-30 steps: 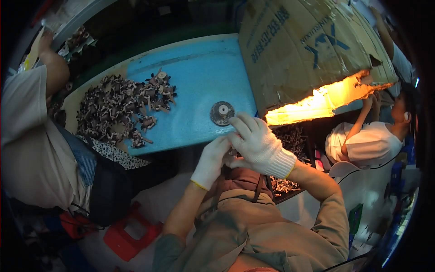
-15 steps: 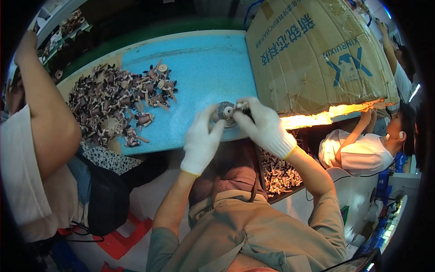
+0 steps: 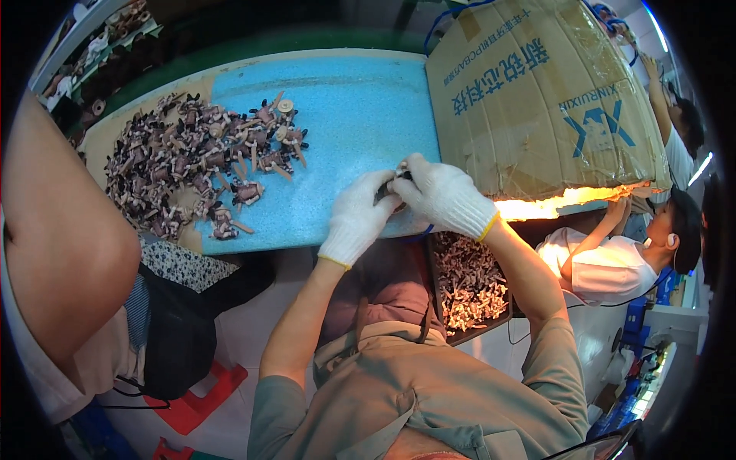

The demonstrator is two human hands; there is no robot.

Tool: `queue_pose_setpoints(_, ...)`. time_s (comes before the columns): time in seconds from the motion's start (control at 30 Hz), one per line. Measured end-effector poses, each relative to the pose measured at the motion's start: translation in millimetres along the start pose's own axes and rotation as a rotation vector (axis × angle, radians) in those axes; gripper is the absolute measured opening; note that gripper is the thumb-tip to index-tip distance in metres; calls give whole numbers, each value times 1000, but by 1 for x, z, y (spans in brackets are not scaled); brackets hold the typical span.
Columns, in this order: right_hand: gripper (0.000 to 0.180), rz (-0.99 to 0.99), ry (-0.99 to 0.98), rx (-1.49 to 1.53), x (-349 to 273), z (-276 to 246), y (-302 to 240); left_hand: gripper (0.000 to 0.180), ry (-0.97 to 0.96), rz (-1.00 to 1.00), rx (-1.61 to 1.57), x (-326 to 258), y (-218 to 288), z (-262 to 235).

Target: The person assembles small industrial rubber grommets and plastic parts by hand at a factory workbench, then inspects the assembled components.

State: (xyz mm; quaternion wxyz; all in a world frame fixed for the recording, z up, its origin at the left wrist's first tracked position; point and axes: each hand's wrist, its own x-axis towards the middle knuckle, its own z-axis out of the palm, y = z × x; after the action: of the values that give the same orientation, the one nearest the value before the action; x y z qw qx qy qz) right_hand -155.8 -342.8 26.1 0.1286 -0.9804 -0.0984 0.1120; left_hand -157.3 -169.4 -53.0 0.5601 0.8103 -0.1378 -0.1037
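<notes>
My hands wear white knitted gloves and meet over the near edge of a light-blue foam sheet. My left hand is closed, its thumb and fingers curled toward the right hand; what they grip is mostly covered. Fingertips of my right hand pinch a small dark piece, largely hidden between the gloves. To the left, a heap of small brown, black and pale doll-like figures with stick-like parts covers the sheet's end.
A big taped cardboard box stands at the right, bright light glowing under its lower edge. Below it, a dark tray holds many small parts. Close on my left is another person's bare arm; a person in white sits at right.
My hands have drawn together, and the gloves now cover the round grey disc with a pale hub seen between them before. The view has shifted slightly. The person at left has leaned closer.
</notes>
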Motion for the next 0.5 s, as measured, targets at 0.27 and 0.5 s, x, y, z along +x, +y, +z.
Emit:
queue_pose_setpoints(0.27, 38, 38, 5, -142, 5, 3, -31, 41, 46, 92, 128, -2, -10, -4)
queue_pose_setpoints(0.5, 33, -94, 4, -233, 4, -2, -22, 44, 250, 101, -452, 14, 22, 5)
